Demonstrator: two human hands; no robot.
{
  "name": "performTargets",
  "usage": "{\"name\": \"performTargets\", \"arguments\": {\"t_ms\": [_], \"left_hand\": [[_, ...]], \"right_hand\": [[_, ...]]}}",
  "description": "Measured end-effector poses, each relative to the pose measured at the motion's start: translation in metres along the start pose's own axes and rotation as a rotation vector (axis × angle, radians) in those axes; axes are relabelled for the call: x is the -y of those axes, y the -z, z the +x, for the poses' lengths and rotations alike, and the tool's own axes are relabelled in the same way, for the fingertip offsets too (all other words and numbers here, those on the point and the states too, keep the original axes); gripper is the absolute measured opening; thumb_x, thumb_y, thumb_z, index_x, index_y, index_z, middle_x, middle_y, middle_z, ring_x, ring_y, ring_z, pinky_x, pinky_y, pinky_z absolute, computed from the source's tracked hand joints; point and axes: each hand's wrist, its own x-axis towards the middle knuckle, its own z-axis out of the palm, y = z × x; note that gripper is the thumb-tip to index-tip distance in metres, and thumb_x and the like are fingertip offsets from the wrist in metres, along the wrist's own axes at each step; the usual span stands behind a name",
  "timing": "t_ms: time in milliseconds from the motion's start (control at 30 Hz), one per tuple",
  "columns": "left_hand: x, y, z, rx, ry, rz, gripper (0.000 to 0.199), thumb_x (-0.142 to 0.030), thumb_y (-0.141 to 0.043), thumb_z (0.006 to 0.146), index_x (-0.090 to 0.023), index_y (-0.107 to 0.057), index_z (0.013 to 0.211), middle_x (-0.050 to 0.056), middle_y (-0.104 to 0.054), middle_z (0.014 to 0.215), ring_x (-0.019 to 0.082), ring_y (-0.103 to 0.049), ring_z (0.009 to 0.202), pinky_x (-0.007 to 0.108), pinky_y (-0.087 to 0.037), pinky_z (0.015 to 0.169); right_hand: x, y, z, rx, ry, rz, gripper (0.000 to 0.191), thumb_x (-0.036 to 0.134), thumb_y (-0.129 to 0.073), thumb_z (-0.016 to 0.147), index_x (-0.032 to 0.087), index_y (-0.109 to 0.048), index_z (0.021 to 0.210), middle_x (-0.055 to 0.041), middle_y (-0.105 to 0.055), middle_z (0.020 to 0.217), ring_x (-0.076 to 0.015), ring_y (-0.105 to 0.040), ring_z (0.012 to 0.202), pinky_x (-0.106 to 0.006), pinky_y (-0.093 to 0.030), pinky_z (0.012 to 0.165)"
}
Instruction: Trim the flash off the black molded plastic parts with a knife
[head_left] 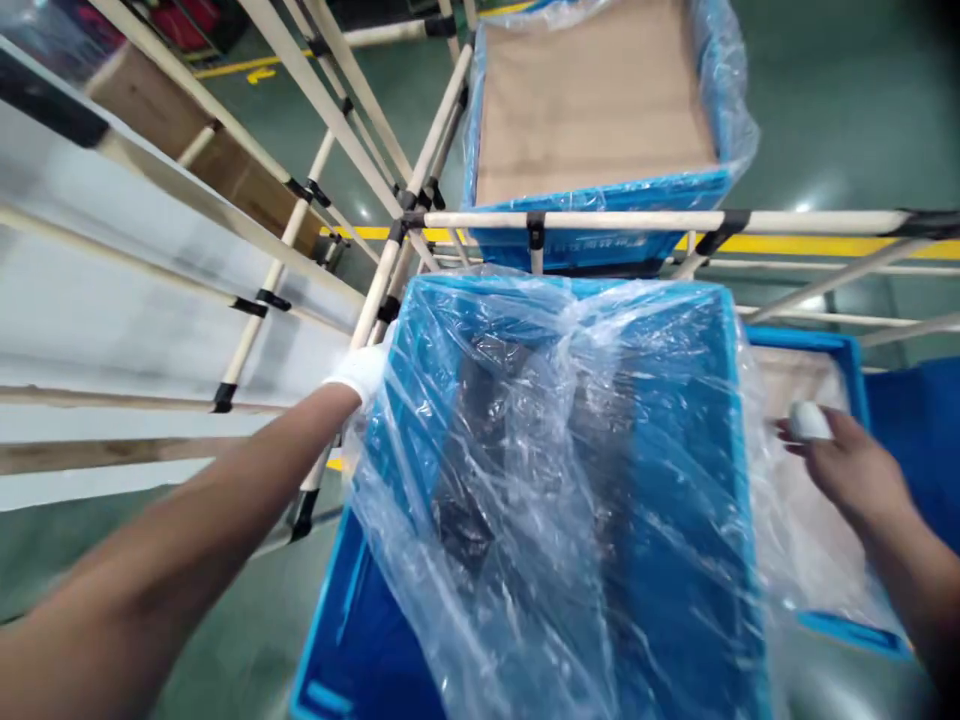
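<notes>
A blue plastic crate [736, 400] stands in front of me, with a clear plastic bag [540, 430] draped over it; dark shapes show through the film. At the crate's upper left side is my left hand [364, 370], in a white glove. Its fingers are hidden behind the crate wall and a pole, so I cannot tell its grip. My right hand [840, 440] is beyond the crate's right side, near the bag's loose edge. Its fingers are bent together, and a white cover or small white object [808, 421] shows at the fingertips. What they hold, if anything, is unclear.
A frame of cream pipes with black joints runs along the left; one rail [637, 223] crosses behind the crate. Beyond it stands a bag-lined blue crate with a brown sheet [592, 100]. Another blue crate [859, 375] lies lower right, under my right hand.
</notes>
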Motion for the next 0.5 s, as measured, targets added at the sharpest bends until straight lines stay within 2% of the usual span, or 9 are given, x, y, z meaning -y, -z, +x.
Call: {"name": "performTargets", "arguments": {"t_ms": [67,133,200,233,300,333,367,433,500], "left_hand": [[0.003,0.012,-0.042,-0.072,0.015,-0.04,0.027,-0.028,-0.055,0.098,-0.014,-0.067,0.119,0.012,-0.072,0.107,0.025,-0.069,0.101,0.041,-0.056,0.093],[0.001,0.024,-0.094,-0.19,-0.018,-0.091,0.038,-0.022,-0.038,0.1,-0.012,-0.061,0.129,0.016,-0.068,0.123,0.028,-0.063,0.119,0.044,-0.05,0.105],[-0.01,0.032,-0.16,-0.26,-0.141,-0.155,0.044,-0.021,-0.032,0.099,-0.012,-0.058,0.133,0.016,-0.061,0.136,0.027,-0.053,0.133,0.047,-0.041,0.116],[-0.017,0.032,-0.197,-0.245,-0.251,-0.187,0.041,-0.022,-0.037,0.098,-0.014,-0.062,0.129,0.014,-0.061,0.136,0.026,-0.051,0.136,0.047,-0.038,0.119],[-0.034,0.024,-0.273,-0.11,-0.57,-0.244,0.034,-0.021,-0.049,0.09,-0.026,-0.071,0.116,0.004,-0.067,0.13,0.022,-0.054,0.133,0.041,-0.041,0.119],[-0.042,0.017,-0.307,0.041,-0.824,-0.232,0.043,-0.016,-0.052,0.086,-0.025,-0.068,0.125,0.007,-0.061,0.141,0.026,-0.046,0.142,0.047,-0.035,0.122],[-0.051,0.008,-0.337,0.167,-0.988,-0.192,0.055,-0.014,-0.057,0.081,-0.024,-0.062,0.135,0.009,-0.05,0.153,0.03,-0.034,0.15,0.05,-0.03,0.125],[-0.066,-0.01,-0.379,0.288,-1.121,-0.124,0.076,-0.016,-0.062,0.077,-0.021,-0.044,0.151,0.014,-0.033,0.164,0.036,-0.021,0.155,0.056,-0.022,0.126],[-0.079,-0.022,-0.395,0.315,-1.126,-0.064,0.087,-0.015,-0.061,0.077,-0.019,-0.029,0.158,0.016,-0.023,0.167,0.037,-0.015,0.156,0.057,-0.018,0.126]], "right_hand": [[0.016,0.042,-0.084,-0.045,-0.052,-0.001,0.047,0.055,-0.038,0.097,0.024,-0.063,0.122,-0.0199,-0.071,0.104,-0.0377,-0.068,0.095,-0.059,-0.052,0.086],[0.045,0.062,-0.182,-0.031,0.028,0.016,0.033,0.047,-0.043,0.094,0.029,-0.064,0.111,-0.0163,-0.072,0.102,-0.036,-0.068,0.096,-0.056,-0.053,0.086],[0.079,0.054,-0.283,0.14,0.257,0.055,0.025,0.04,-0.05,0.089,0.03,-0.067,0.105,-0.0119,-0.074,0.1,-0.0331,-0.07,0.087,-0.049,-0.057,0.075],[0.095,0.042,-0.328,0.356,0.371,0.082,0.029,0.034,-0.052,0.089,0.031,-0.067,0.113,-0.0103,-0.073,0.112,-0.0321,-0.07,0.099,-0.047,-0.058,0.082],[0.12,0.007,-0.402,0.609,0.5,-0.001,0.057,0.024,-0.06,0.082,0.031,-0.057,0.139,-0.0089,-0.063,0.139,-0.0326,-0.06,0.125,-0.049,-0.052,0.103],[0.128,-0.01,-0.427,0.615,0.499,-0.074,0.074,0.016,-0.061,0.076,0.027,-0.049,0.148,-0.011,-0.056,0.148,-0.035,-0.053,0.134,-0.053,-0.046,0.11],[0.132,-0.025,-0.445,0.591,0.484,-0.138,0.086,0.008,-0.059,0.069,0.023,-0.045,0.153,-0.0141,-0.051,0.152,-0.0375,-0.048,0.137,-0.057,-0.041,0.113],[0.137,-0.04,-0.464,0.519,0.434,-0.213,0.097,-0.002,-0.051,0.061,0.015,-0.04,0.156,-0.0199,-0.044,0.157,-0.0405,-0.044,0.14,-0.063,-0.036,0.114],[0.144,-0.038,-0.47,0.479,0.417,-0.212,0.096,-0.006,-0.043,0.061,0.012,-0.04,0.155,-0.0215,-0.043,0.157,-0.0382,-0.045,0.14,-0.061,-0.037,0.114]]}}
